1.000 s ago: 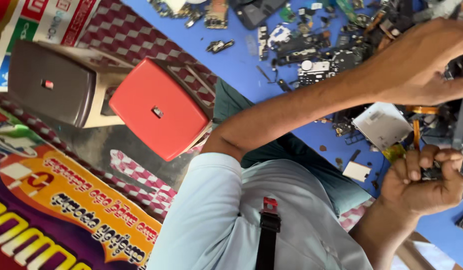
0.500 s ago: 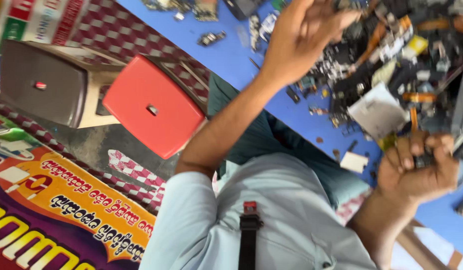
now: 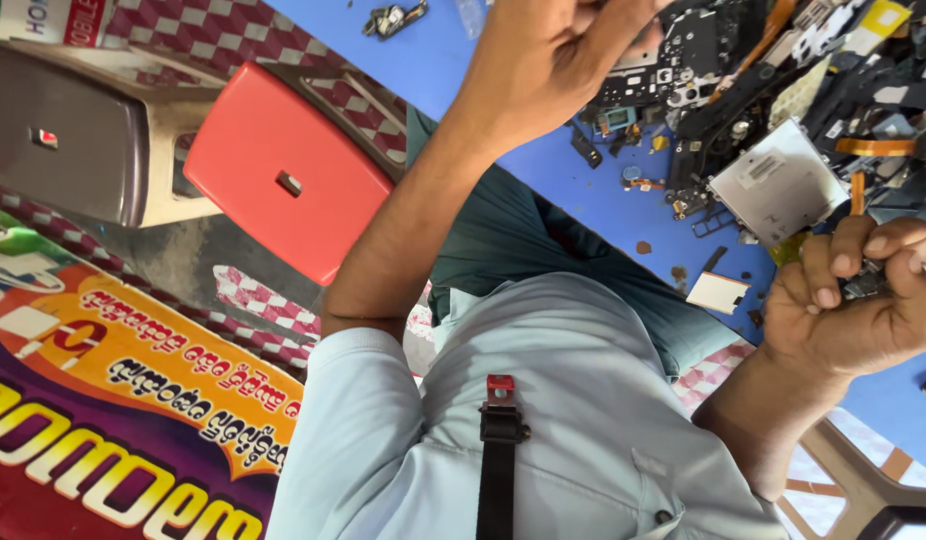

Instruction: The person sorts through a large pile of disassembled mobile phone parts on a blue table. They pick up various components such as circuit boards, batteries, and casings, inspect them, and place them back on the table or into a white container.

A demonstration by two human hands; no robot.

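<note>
Clutching a small dark part (image 3: 867,286), right hand (image 3: 853,315) grip is closed; left hand (image 3: 548,60) grip, cannot tell.

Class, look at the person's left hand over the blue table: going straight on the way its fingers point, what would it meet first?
The left hand would most likely meet the pile of dark circuit boards just beyond it; depth is unclear. The right hand grips a small part.
</note>
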